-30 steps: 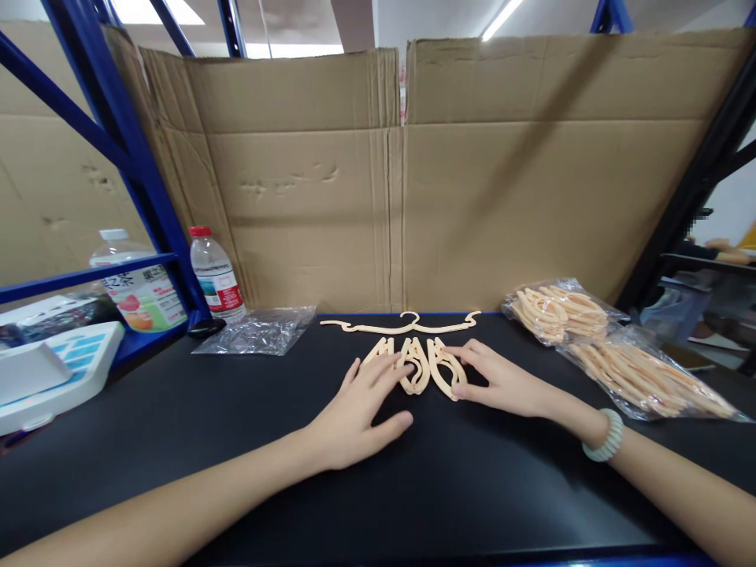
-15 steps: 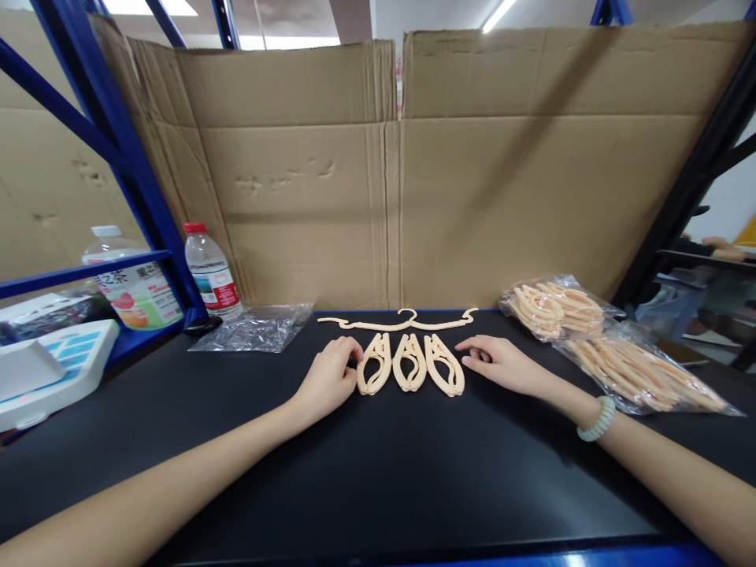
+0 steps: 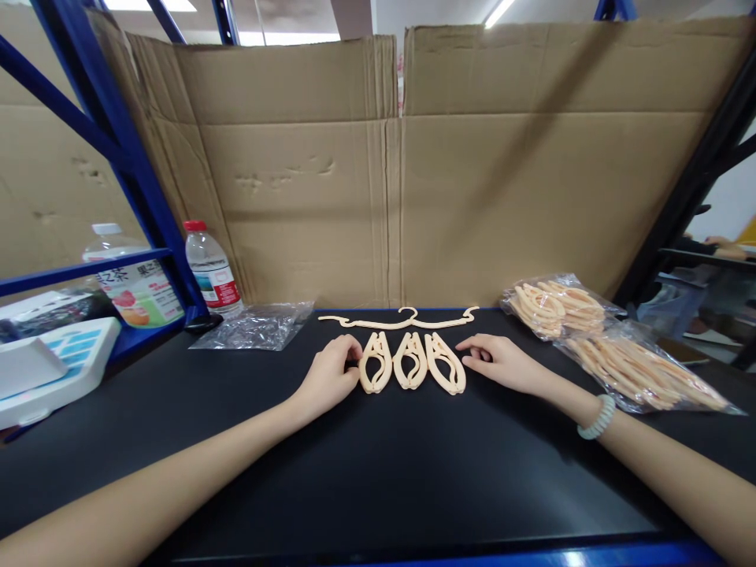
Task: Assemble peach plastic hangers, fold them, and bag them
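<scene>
Three cream folded travel hangers lie side by side on the black tabletop: a left one, a middle one and a right one. Behind them an unfolded hanger of the same colour is spread out, its hook toward the cardboard. My left hand rests at the outer edge of the left folded hanger, fingers curved and thumb apart, seemingly touching it without gripping. Beside the right folded hanger, my right hand lies open with its index finger extended and holds nothing.
Clear bags of folded hangers lie at the right. An empty-looking plastic bag, a red-capped bottle and a white device with blue keys are at the left. Cardboard walls the back.
The left folded hanger has turned slightly and its lower end has shifted a little right, with my left hand beside it. My right hand is nearly still.
</scene>
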### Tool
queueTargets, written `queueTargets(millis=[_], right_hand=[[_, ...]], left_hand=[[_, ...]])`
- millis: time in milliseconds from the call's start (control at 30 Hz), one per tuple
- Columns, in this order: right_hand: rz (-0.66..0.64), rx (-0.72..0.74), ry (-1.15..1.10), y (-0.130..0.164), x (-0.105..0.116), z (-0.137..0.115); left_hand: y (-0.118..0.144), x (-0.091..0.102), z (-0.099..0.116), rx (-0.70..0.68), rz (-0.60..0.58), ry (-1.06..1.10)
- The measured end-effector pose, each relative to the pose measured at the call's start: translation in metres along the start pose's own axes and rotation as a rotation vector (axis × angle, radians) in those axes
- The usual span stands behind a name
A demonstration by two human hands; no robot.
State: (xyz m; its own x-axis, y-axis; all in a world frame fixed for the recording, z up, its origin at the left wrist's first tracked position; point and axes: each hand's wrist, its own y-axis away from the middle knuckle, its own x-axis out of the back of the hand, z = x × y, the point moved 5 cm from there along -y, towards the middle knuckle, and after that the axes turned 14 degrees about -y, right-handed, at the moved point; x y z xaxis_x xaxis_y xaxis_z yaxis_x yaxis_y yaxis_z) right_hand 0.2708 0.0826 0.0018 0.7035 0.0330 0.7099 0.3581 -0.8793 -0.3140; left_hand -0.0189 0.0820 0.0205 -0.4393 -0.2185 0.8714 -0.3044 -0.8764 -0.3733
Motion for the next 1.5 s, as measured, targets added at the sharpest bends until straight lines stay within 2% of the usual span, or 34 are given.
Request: queueTargets(millis=[200, 600, 800, 967, 1233, 1500], right_hand=[[0.005, -0.008, -0.003, 0.000, 0.001, -0.003], [0.030, -0.002, 0.002, -0.001, 0.002, -0.002], [0.134, 0.069, 0.080, -0.010, 0.004, 0.010], [0.228, 0.134, 0.244, -0.026, 0.000, 0.026], [0.191, 0.102, 0.369, -0.049, 0.000, 0.041], [0.127, 0.132, 0.395, -0.056, -0.003, 0.028]], left_hand=[[-0.002, 0.003, -0.005, 0.060, 0.037, 0.157], [-0.004, 0.002, -0.006, 0.013, 0.063, 0.327], [-0.009, -0.002, -0.010, 0.012, 0.077, 0.364], [-0.014, -0.004, -0.014, 0.015, 0.094, 0.380], [-0.010, 0.000, -0.009, -0.037, 0.119, 0.396], [-0.004, 0.007, -0.002, -0.102, 0.147, 0.337]])
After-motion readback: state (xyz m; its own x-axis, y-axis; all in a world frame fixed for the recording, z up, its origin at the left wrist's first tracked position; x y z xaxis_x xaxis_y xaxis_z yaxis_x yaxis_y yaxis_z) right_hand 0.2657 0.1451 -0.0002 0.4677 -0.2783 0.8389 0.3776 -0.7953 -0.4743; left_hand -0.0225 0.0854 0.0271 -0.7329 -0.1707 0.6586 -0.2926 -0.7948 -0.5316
